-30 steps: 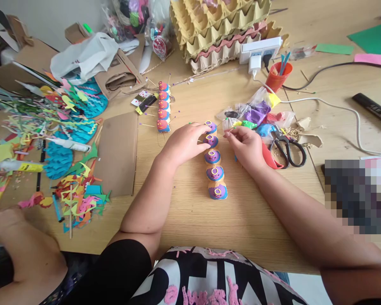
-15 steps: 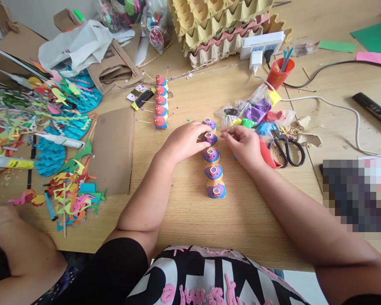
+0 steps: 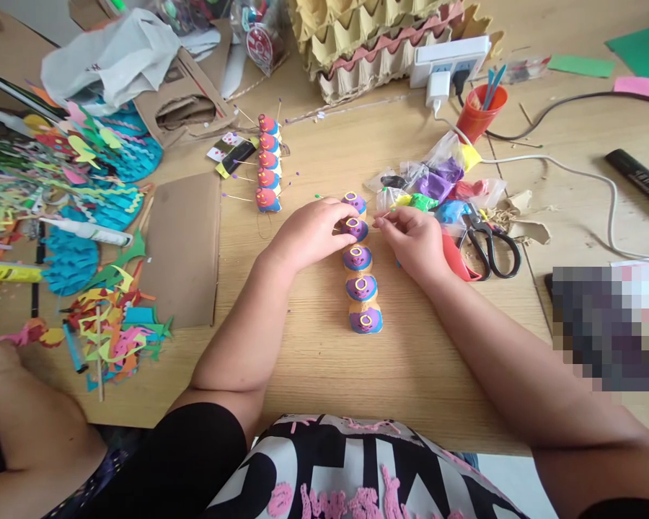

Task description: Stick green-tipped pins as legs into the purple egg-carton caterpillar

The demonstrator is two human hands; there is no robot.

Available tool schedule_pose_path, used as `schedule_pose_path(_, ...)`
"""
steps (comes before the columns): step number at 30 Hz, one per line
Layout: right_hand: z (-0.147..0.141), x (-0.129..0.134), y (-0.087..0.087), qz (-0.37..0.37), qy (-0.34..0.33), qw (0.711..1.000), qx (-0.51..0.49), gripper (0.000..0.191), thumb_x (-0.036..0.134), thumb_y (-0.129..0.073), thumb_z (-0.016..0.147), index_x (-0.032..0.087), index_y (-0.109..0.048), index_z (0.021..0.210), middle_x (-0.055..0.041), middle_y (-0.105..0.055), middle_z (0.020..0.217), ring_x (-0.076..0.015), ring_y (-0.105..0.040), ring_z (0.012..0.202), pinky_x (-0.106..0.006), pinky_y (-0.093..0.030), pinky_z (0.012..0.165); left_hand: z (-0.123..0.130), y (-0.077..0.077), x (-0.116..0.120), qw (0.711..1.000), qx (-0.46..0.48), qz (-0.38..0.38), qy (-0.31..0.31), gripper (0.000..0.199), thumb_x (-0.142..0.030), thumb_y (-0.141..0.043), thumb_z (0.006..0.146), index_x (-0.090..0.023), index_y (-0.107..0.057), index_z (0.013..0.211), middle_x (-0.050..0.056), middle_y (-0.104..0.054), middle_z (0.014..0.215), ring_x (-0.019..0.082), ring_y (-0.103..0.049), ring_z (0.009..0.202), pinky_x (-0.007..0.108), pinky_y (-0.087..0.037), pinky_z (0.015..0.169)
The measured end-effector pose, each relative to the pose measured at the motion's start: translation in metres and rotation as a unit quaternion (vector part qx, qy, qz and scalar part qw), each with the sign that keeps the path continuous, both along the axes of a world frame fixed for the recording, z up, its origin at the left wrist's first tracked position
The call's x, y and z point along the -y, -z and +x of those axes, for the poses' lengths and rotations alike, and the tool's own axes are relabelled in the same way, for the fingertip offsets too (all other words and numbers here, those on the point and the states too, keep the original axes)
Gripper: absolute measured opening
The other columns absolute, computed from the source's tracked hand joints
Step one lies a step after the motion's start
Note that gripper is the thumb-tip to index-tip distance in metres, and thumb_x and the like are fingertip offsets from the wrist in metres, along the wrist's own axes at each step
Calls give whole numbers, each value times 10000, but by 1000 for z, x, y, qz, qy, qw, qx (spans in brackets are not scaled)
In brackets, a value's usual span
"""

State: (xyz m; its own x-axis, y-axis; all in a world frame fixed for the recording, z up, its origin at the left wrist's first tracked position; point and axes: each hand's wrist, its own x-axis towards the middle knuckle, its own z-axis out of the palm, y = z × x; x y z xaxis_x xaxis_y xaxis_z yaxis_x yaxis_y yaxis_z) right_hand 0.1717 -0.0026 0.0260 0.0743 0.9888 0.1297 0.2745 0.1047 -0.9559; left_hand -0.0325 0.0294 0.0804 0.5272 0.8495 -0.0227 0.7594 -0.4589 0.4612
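Observation:
A strip of painted egg-carton cups [image 3: 361, 288], purple and blue with a yellow ring on each, runs down the table in front of me. My left hand [image 3: 324, 227] grips it from the left at the second cup from the far end, thumb and fingers closed around that cup. Just to the right of this cup, my right hand [image 3: 414, 234] pinches a thin, pale stick [image 3: 381, 215]; whether its tip touches the cup I cannot tell. A green-tipped stick [image 3: 319, 196] pokes out left of the far cup.
Further left stands a red and blue carton strip [image 3: 269, 162] with several sticks in its sides. Scissors [image 3: 492, 245], bagged coloured clay [image 3: 433, 184] and an orange cup [image 3: 481, 112] lie to the right. Cardboard [image 3: 182, 252] and paper scraps [image 3: 122, 331] cover the left, near another person's arm [image 3: 32, 411].
The view has shifted slightly, so the scene sits a little higher and more to the left. Both hands keep nearly the same hold beside the carton strip.

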Motion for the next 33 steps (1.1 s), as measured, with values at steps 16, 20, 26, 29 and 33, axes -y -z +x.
schedule_pose_path(16, 0, 0, 2, -10, 2, 1000, 14, 126, 218, -723, 900, 160, -749, 791, 0, -649, 672, -102, -427, 600, -275, -342, 582, 1, 4, -1, 1000, 15, -4, -10, 300, -200, -756, 854, -224, -802, 1149, 47, -776, 1121, 199, -742, 915, 329, -591, 876)
schedule_pose_path(20, 0, 0, 2, -11, 2, 1000, 21, 130, 220, -724, 900, 162, -761, 789, -13, -685, 697, -110, -458, 618, -278, -351, 591, 1, 4, -1, 1000, 10, 5, -9, 300, -197, -755, 853, -229, -801, 1147, 43, -774, 1119, 200, -740, 923, 329, -588, 875)
schedule_pose_path(26, 1, -1, 3, -4, -1, 999, 34, 121, 223, -730, 903, 169, -772, 803, -7, -663, 673, -113, -453, 616, -280, -350, 592, 1, 4, -2, 1000, 11, 6, -8, 291, -203, -760, 857, -223, -802, 1144, 50, -776, 1127, 202, -739, 919, 336, -593, 870)
schedule_pose_path(29, 1, -1, 2, -3, -4, 999, 38, 122, 224, -726, 912, 174, -767, 808, -2, -643, 668, -113, -443, 614, -281, -351, 596, 1, 3, -2, 1000, 12, 3, -7, 289, -210, -762, 856, -226, -801, 1142, 47, -776, 1130, 199, -739, 913, 336, -597, 870)
schedule_pose_path(33, 1, 0, 1, -19, -4, 999, 39, 142, 227, -721, 924, 171, -739, 795, 20, -578, 631, -103, -403, 590, -285, -346, 601, 1, 2, -2, 1000, 11, -1, -6, 295, -213, -753, 857, -224, -798, 1148, 51, -774, 1142, 201, -740, 931, 340, -599, 897)
